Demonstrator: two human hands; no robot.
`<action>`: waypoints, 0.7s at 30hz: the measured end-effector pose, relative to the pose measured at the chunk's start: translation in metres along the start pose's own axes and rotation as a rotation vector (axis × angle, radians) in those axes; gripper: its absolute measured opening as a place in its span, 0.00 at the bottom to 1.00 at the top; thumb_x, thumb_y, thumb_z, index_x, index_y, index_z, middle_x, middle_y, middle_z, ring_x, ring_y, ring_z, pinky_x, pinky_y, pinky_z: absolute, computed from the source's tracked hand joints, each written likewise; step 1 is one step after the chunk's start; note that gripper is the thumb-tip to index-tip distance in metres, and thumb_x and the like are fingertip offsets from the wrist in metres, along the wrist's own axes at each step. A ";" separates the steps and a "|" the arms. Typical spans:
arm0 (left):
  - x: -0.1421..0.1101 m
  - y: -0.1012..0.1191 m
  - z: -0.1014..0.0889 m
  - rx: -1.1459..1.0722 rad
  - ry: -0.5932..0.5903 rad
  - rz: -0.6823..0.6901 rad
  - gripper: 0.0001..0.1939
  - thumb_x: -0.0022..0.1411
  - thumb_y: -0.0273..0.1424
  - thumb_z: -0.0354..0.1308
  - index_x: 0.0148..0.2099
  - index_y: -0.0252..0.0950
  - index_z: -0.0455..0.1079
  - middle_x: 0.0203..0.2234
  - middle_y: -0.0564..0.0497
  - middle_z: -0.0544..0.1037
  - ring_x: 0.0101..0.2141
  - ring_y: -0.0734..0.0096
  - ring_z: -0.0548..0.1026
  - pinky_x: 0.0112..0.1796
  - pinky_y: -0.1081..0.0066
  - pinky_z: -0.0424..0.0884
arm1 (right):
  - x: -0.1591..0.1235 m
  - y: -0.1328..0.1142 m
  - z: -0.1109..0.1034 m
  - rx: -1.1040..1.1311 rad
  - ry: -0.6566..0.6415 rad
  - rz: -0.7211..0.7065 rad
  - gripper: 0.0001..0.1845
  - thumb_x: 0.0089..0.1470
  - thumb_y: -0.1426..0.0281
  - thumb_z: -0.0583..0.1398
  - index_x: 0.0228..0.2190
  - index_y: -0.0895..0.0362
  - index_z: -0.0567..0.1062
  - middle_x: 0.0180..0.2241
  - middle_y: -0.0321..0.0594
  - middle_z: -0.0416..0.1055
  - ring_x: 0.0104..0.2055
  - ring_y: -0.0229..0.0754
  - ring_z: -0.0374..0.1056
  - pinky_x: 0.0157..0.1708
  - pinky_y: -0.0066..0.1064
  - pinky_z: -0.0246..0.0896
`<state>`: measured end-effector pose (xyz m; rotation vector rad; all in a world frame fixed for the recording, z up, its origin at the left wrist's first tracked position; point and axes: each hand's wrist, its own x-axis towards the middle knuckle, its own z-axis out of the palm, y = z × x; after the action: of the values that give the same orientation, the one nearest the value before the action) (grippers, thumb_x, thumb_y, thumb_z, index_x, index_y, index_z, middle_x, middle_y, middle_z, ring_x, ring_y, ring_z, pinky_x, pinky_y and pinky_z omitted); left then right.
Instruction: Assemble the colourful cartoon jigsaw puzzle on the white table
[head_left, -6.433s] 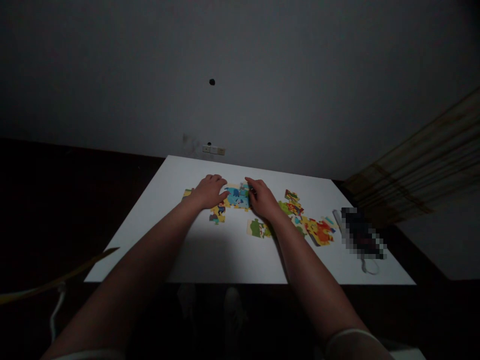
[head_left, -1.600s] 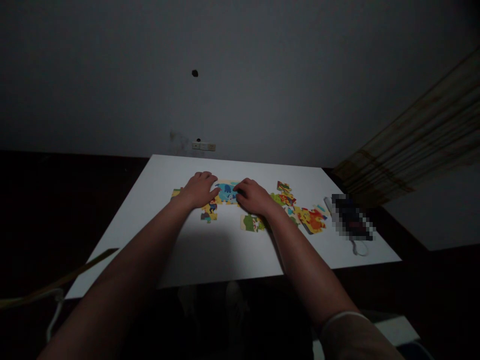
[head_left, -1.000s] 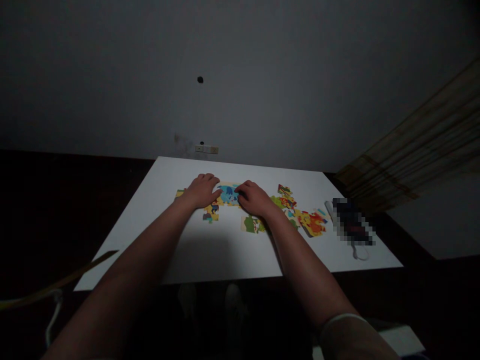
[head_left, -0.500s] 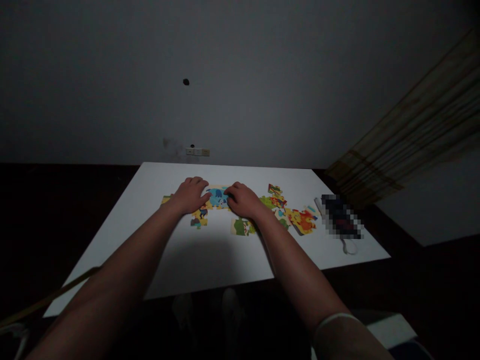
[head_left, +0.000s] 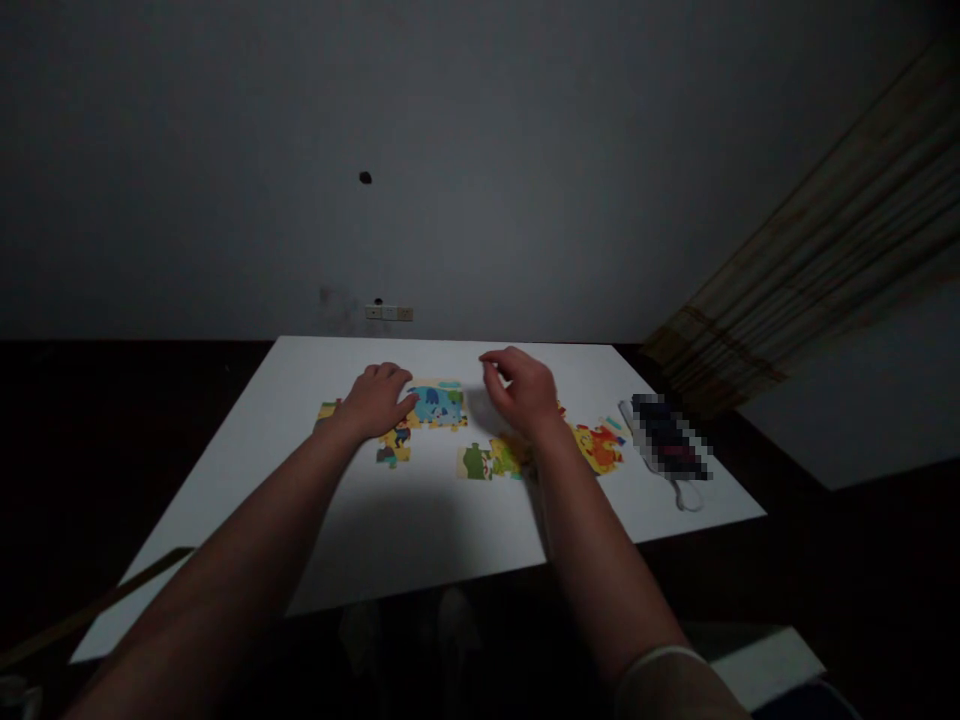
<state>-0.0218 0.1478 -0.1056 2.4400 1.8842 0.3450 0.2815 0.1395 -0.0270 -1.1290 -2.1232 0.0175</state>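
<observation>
A colourful jigsaw lies in parts on a white table. My left hand rests flat, fingers together, on the joined section with the blue elephant piece. My right hand hovers just above the table to the right of that piece, fingers curled loosely and apart, with nothing visible in them. A green and yellow piece lies below my right hand. Red and yellow pieces lie to its right, partly hidden by my wrist.
A dark blurred object with a white cord lies at the table's right edge. A grey wall with a socket strip stands behind. A striped curtain hangs at the right. The floor around is dark.
My right hand has lifted off the blue elephant piece and moved right. My left hand stays on the joined section. The camera has shifted a little.
</observation>
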 end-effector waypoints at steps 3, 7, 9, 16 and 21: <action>0.000 0.000 0.000 0.002 -0.007 0.002 0.28 0.79 0.48 0.52 0.69 0.39 0.74 0.68 0.36 0.76 0.66 0.39 0.71 0.67 0.46 0.69 | -0.003 0.008 -0.043 -0.028 0.295 0.096 0.18 0.71 0.62 0.57 0.45 0.53 0.86 0.30 0.40 0.79 0.31 0.45 0.71 0.39 0.37 0.66; 0.000 0.000 -0.001 -0.012 0.000 -0.001 0.28 0.79 0.49 0.52 0.69 0.40 0.74 0.68 0.36 0.76 0.66 0.39 0.71 0.67 0.46 0.69 | -0.023 0.023 -0.080 -0.087 0.204 0.180 0.17 0.69 0.60 0.58 0.44 0.52 0.87 0.30 0.40 0.80 0.31 0.46 0.72 0.38 0.38 0.66; -0.001 0.001 -0.001 -0.026 -0.002 0.002 0.28 0.79 0.49 0.52 0.69 0.40 0.74 0.68 0.36 0.76 0.66 0.39 0.71 0.68 0.46 0.69 | -0.044 0.033 -0.086 -0.104 0.054 0.225 0.19 0.69 0.61 0.58 0.47 0.52 0.87 0.38 0.44 0.85 0.36 0.48 0.76 0.43 0.40 0.69; 0.000 0.001 0.000 -0.056 0.012 -0.007 0.28 0.78 0.49 0.53 0.69 0.39 0.75 0.69 0.34 0.75 0.67 0.36 0.71 0.67 0.44 0.69 | -0.144 0.039 -0.083 -0.081 -0.177 0.424 0.17 0.68 0.58 0.57 0.45 0.47 0.85 0.46 0.48 0.85 0.47 0.58 0.81 0.49 0.49 0.75; 0.001 0.003 -0.001 -0.026 0.005 -0.013 0.29 0.79 0.50 0.52 0.70 0.40 0.75 0.69 0.35 0.76 0.66 0.38 0.72 0.66 0.46 0.69 | -0.186 0.012 -0.076 -0.242 -0.222 0.478 0.15 0.66 0.50 0.64 0.46 0.43 0.85 0.47 0.52 0.82 0.54 0.68 0.80 0.55 0.56 0.77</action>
<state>-0.0191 0.1477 -0.1042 2.4122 1.8843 0.3720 0.4024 -0.0111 -0.0837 -1.8334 -2.0287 0.1145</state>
